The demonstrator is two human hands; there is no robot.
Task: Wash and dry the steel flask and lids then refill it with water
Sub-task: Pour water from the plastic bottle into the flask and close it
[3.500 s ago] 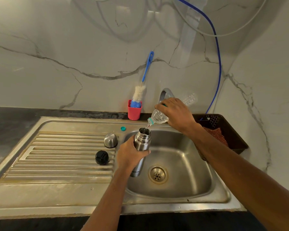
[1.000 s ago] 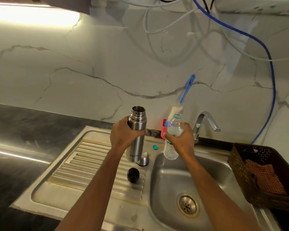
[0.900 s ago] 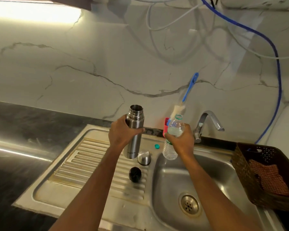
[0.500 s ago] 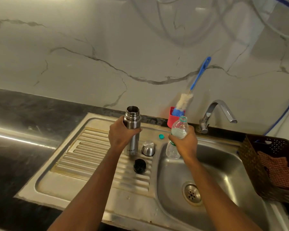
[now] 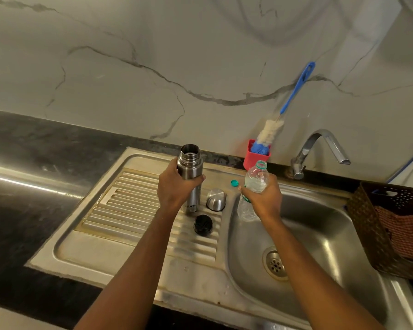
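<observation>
My left hand (image 5: 174,186) grips the open steel flask (image 5: 190,163), which stands upright with its base on the ribbed drainboard (image 5: 134,206). Just right of the flask sits the steel cup lid (image 5: 215,199), dome up, and in front of it the black stopper lid (image 5: 203,224). My right hand (image 5: 262,198) holds a clear plastic water bottle (image 5: 255,179) upright and uncapped over the left edge of the sink basin (image 5: 320,234). The bottle's green cap (image 5: 234,182) lies on the sink rim behind it.
A red cup (image 5: 252,160) holding a blue-handled bottle brush (image 5: 293,91) stands against the marble wall. The tap (image 5: 320,148) rises behind the basin. A brown basket (image 5: 377,225) with a red checked cloth (image 5: 403,234) sits at the right. Dark countertop (image 5: 22,186) lies to the left.
The bottle went from tipped and pouring into the flask over the basin to upright. My left hand carried the flask left and lowered it onto the drainboard beside the lids.
</observation>
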